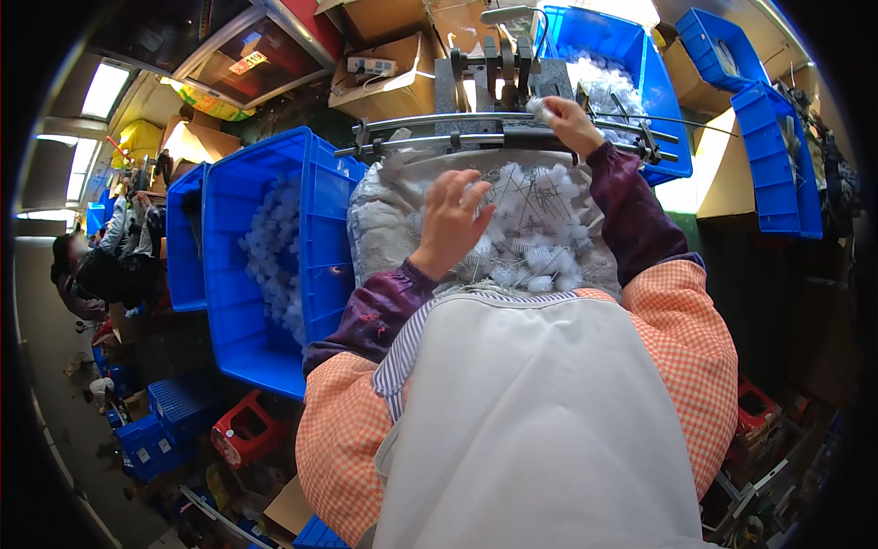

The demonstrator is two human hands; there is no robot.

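Note:
My left hand (450,222) hovers with spread fingers over a clear plastic bag (384,229) full of small white plastic parts with thin metal pins (535,224), lying in front of me. My right hand (569,122) reaches forward and pinches one small white part (540,110) at the metal fixture (498,87) with its two horizontal rails. Both arms wear dark purple sleeves over orange checked cuffs, and a white apron covers my front.
A large blue crate (229,265) holding white parts stands at my left. Another blue bin (631,64) with white parts sits behind the fixture. Empty blue crates (768,137) are stacked at right, cardboard boxes (393,73) at back. A person (78,274) sits far left.

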